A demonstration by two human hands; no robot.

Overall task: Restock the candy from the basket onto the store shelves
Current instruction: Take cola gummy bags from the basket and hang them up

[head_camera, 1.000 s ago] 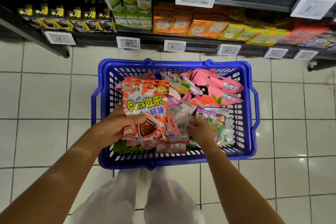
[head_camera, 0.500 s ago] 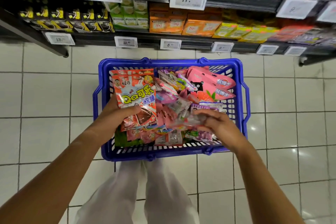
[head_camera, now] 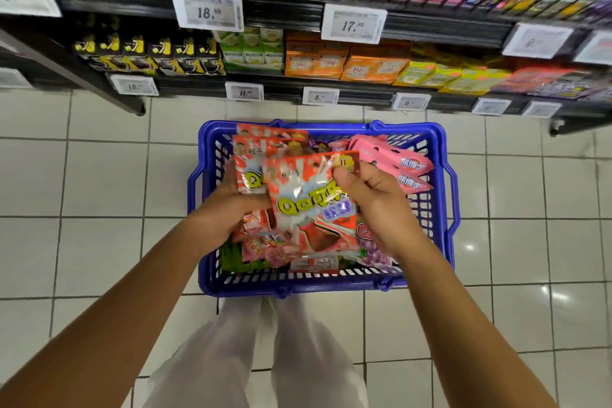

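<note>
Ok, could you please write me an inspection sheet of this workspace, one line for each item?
Surface: white tiled floor.
Job's things: blue basket on the floor, full of candy; red candy bags lifted above it; pink packs inside.
Clutter: nothing seen.
Grippers: left hand grips red bags; right hand pinches the front bag.
Cables: nothing seen.
Surroundings: stocked shelves with price tags, partly blurred.

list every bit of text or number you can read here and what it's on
"18." on the left upper price tag; small digits blurred.
"17." on the next upper price tag; small digits blurred.
"13.", "11.", "5." on lower shelf tags.
"QQ" on the red candy bag in the right hand; rest blurred.
"熊博士" on the pink packs.
Other tags and boxes: unreadable.
</note>
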